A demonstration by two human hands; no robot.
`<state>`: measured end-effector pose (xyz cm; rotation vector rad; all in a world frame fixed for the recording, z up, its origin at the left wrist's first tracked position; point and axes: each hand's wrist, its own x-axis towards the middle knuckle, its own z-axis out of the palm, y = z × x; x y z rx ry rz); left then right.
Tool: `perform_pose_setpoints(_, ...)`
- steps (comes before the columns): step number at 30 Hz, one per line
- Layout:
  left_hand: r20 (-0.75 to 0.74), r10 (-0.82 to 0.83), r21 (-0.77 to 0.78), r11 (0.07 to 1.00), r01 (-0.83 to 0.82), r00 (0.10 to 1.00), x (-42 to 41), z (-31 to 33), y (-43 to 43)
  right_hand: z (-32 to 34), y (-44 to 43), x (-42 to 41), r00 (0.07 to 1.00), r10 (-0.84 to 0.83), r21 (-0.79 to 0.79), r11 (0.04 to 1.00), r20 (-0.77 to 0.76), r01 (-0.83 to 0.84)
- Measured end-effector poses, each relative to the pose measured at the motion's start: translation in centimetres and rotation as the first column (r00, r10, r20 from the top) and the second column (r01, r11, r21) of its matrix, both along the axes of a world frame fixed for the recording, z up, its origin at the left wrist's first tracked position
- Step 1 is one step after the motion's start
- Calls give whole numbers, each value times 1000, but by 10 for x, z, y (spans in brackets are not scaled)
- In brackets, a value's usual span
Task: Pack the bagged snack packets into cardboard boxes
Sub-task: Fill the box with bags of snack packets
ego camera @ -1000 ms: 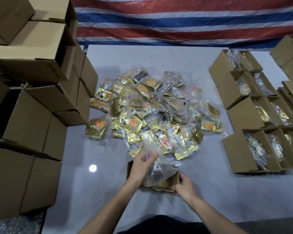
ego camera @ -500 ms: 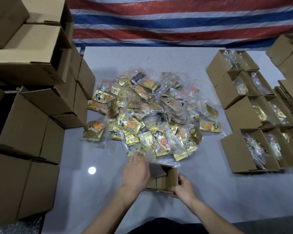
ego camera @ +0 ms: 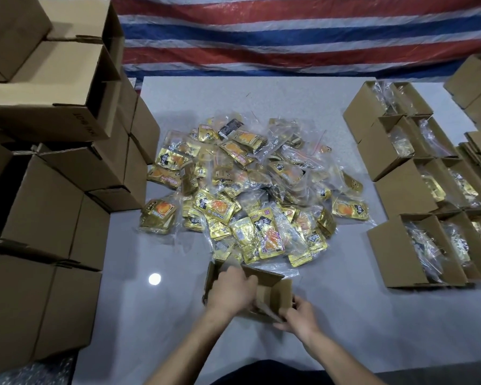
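Change: my bag has gone down into the box point(ego camera: 275, 293), and flaps now cover it.
Grip: left hand point(ego camera: 231, 290) presses flat on a top flap; right hand point(ego camera: 297, 315) pinches the box's corner at 5 o'clock.
Handling: likely light, thin card that creases; best held by its walls.
Around: snack pile point(ego camera: 247, 190) at 12, filled boxes point(ego camera: 400, 245) at 3.

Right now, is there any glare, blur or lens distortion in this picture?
Head view: a round white glare spot sits on the table; the clear snack bags glint in places; the wide lens bends the left box stack; detail is soft overall.
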<state>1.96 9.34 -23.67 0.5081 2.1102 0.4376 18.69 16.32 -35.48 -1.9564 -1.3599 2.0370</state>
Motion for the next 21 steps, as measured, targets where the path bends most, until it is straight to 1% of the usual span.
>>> perform_pose_setpoints(1, 221, 168, 58, 981, -185, 961, 2, 2, 2, 0, -1, 1, 1000, 6, 6, 1000, -16, -6)
perform_pose_setpoints(2, 408, 290, 62, 937, -343, 866, 5, 3, 3, 0, -1, 2, 1000, 13, 6, 1000, -29, -13)
perform_pose_setpoints(3, 531, 354, 44, 896, -442, 770, 8, 2, 3, 1, -1, 3, 999, 22, 7, 1000, -30, -22)
perform_pose_setpoints(4, 595, 383, 16, 874, -487, 706, 11, -2, 3, 1, -1, 4, 999, 30, 7, 1000, -30, -30)
perform_pose_setpoints(7, 676, 435, -30, 823, -567, 595, 17, -13, 2, 1, 1, 6, 999, 44, 5, 999, -20, -44)
perform_pose_setpoints(10, 652, 506, 2, 744, -668, 565, 15, -27, -1, 4, 1, 5, 999, 38, -5, 999, -6, -38)
perform_pose_setpoints(11, 670, 526, 3, 704, -711, 524, 15, -32, -2, 5, 2, 4, 999, 34, -10, 999, -5, -34)
perform_pose_setpoints(13, 729, 553, -38, 623, -782, 405, 13, -39, -5, 6, 2, 4, 1000, 24, -20, 1000, -11, -24)
perform_pose_setpoints(14, 742, 558, -61, 608, -791, 371, 12, -42, -6, 6, 2, 4, 1000, 21, -22, 1000, -17, -22)
perform_pose_setpoints(16, 744, 556, -94, 636, -766, 370, 10, -46, -10, 8, 1, 3, 999, 25, -16, 1000, -27, -25)
perform_pose_setpoints(18, 713, 567, -120, 679, -724, 413, 8, -48, -13, 10, 1, 2, 998, 32, -13, 999, -45, -33)
perform_pose_setpoints(19, 677, 569, -112, 707, -698, 467, 6, -49, -15, 11, 1, 1, 998, 39, -12, 999, -55, -40)
perform_pose_setpoints(21, 529, 549, -57, 784, -619, 647, 2, -50, -17, 13, 1, 0, 997, 52, -5, 999, -64, -53)
